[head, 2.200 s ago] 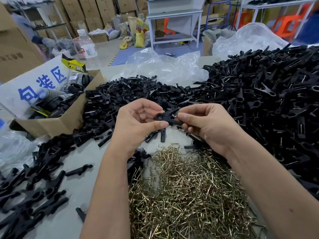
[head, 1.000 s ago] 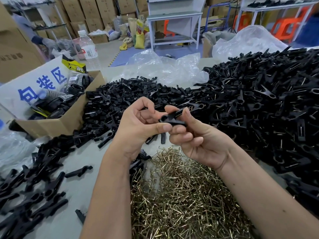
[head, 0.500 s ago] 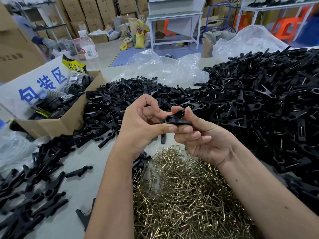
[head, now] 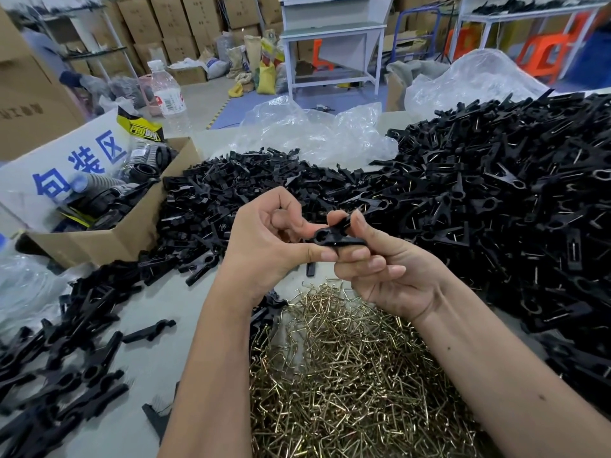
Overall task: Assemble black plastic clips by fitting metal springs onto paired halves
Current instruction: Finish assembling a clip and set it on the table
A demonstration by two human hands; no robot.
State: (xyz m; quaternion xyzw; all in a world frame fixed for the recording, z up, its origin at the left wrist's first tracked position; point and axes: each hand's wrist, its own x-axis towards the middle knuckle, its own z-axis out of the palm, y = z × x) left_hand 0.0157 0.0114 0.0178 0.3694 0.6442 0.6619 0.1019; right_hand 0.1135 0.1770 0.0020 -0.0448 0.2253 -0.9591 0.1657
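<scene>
Both hands, left hand point(head: 264, 239) and right hand point(head: 383, 269), pinching paired black plastic clip halves point(head: 337, 234) above near brass-coloured bent-wire spring heap point(head: 347, 375); best kept aligned, squeezed evenly.

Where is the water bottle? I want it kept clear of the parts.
In the head view, the water bottle stands far left, behind the cardboard box.

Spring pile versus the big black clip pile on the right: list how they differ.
The spring pile is brassy bent wire; the black clip pile is dark plastic with bits of wire showing. The spring pile lies low, nearest the person, below both hands; the black clip pile heaps higher and spreads further along the right. Both lie loose on the table.
</scene>
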